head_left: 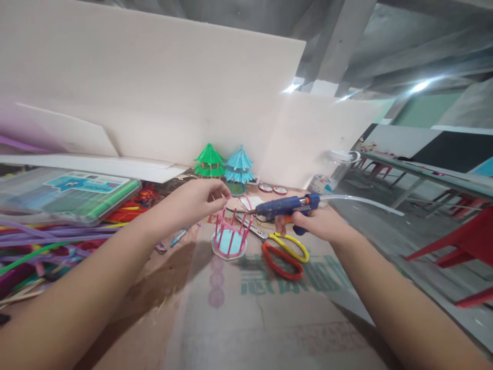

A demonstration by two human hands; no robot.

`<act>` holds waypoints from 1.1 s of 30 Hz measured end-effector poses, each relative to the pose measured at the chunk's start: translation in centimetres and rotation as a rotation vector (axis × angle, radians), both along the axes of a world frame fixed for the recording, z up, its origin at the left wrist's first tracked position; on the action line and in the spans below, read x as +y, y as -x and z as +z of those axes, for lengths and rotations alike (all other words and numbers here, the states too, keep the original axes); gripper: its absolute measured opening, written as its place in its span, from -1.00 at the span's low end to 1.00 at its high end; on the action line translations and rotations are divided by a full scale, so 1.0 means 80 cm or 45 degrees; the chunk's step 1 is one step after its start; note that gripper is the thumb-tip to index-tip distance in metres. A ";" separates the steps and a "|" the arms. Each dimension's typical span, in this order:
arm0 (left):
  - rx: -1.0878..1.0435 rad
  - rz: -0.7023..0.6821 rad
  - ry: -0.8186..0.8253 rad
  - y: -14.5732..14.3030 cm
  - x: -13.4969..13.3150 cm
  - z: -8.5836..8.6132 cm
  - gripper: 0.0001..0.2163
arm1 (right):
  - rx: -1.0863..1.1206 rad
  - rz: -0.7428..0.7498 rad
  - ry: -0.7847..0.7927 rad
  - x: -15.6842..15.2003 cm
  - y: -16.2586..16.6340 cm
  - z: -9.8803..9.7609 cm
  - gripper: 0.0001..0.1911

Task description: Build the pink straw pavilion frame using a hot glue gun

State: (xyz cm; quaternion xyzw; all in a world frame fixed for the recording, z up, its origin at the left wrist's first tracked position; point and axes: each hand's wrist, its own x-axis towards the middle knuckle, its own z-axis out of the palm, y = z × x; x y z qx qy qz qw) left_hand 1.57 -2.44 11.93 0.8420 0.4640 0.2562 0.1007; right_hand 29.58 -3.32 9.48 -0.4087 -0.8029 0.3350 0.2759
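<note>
My right hand (314,222) is wrapped round a blue hot glue gun (283,207), a clear glue stick (365,199) trailing from its back. The gun's nozzle points left, over a small round frame (230,240) with pink posts on a pale blue base. Thumb and fingertips of my left hand (206,198) pinch a thin pink strip (246,203) at the frame's top; it curves round to the right. Whether the nozzle touches the strip, I cannot tell. Scissors (283,252) with one red and one yellow handle lie just right of the frame.
Green (209,162) and blue (239,167) pagoda models stand behind, against a white board (162,92). Coloured pipe cleaners (57,241) and a plastic case (77,192) crowd the left. A clear jar (333,167) stands back right. Red stools (462,241) are beyond the table.
</note>
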 end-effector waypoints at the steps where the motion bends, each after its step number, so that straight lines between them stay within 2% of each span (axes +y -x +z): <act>1: -0.005 -0.008 -0.004 -0.001 0.000 -0.001 -0.72 | -0.042 -0.016 -0.006 -0.005 0.003 0.004 -0.46; 5: 0.068 -0.027 0.044 -0.005 -0.001 -0.001 -0.71 | -0.193 -0.070 -0.062 -0.012 0.008 0.008 -0.51; 9: 0.207 -0.113 0.024 -0.009 -0.005 0.001 -0.71 | -0.291 -0.158 -0.119 -0.006 0.003 -0.006 -0.54; 14: 0.264 -0.222 0.054 -0.010 -0.005 -0.001 -0.76 | -0.424 -0.321 -0.040 -0.005 0.007 -0.017 -0.66; 17: 0.298 -0.266 0.068 -0.010 -0.003 -0.005 -0.77 | -0.403 -0.388 -0.044 -0.005 0.011 -0.019 -0.68; 21: 0.314 -0.288 0.075 -0.012 -0.002 -0.010 -0.80 | -0.332 -0.344 -0.131 -0.004 0.011 -0.023 -0.67; 33: 0.348 -0.274 0.091 -0.016 -0.005 -0.009 -0.81 | -0.331 -0.343 -0.113 -0.007 0.018 -0.019 -0.73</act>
